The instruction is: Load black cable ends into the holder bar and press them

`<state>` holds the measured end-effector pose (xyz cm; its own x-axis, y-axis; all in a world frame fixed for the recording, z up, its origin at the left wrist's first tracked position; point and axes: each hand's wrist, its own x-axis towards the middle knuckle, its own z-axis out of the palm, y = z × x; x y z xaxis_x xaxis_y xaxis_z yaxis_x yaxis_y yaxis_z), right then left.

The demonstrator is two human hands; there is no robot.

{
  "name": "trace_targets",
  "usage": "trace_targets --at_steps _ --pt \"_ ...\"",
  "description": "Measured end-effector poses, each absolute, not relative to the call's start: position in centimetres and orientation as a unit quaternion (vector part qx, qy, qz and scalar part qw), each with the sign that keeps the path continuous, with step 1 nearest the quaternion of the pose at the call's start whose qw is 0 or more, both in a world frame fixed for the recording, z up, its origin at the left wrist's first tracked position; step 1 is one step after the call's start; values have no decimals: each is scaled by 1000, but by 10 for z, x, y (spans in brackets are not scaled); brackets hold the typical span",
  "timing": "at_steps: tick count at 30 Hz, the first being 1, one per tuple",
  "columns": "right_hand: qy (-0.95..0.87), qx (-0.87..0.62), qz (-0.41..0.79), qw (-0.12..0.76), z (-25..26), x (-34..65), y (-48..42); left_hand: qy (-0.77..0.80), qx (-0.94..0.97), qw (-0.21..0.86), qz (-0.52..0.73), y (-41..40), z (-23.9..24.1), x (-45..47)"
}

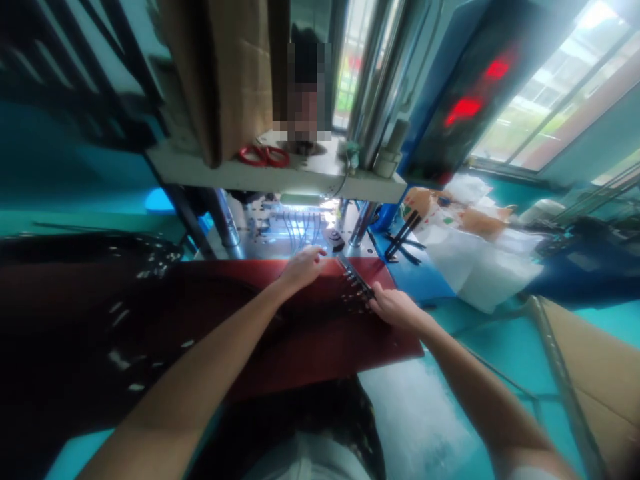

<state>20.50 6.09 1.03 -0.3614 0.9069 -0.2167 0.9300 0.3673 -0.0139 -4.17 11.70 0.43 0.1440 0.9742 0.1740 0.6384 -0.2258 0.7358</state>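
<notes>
On the red mat [310, 347] before the press, the left hand [303, 267] rests with fingers spread, the right hand [397, 308] pinches the dark strip of small parts [356, 281], which may slip askew if the pinch loosens.

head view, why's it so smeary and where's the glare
Head view: motion blur smears everything, worst on the dark pile at left; wide-lens bending at the edges; glare from the window and under the shelf; the left hand and right hand on the red mat are soft.
</notes>
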Motion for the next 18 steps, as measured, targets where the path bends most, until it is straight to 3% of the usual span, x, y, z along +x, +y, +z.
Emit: trace_targets --at_steps 4,8,13,18 --pt "829 533 -58 160 16 207 67 633 497 370 464 123 -2 -78" --pt "829 520 -113 173 36 198 90 634 400 465 470 141 -14 -83" --pt "841 516 -155 -47 56 135 158 528 321 648 445 168 -12 -74" --pt "779 586 -147 -166 42 75 250 410 278 767 408 174 -8 -83"
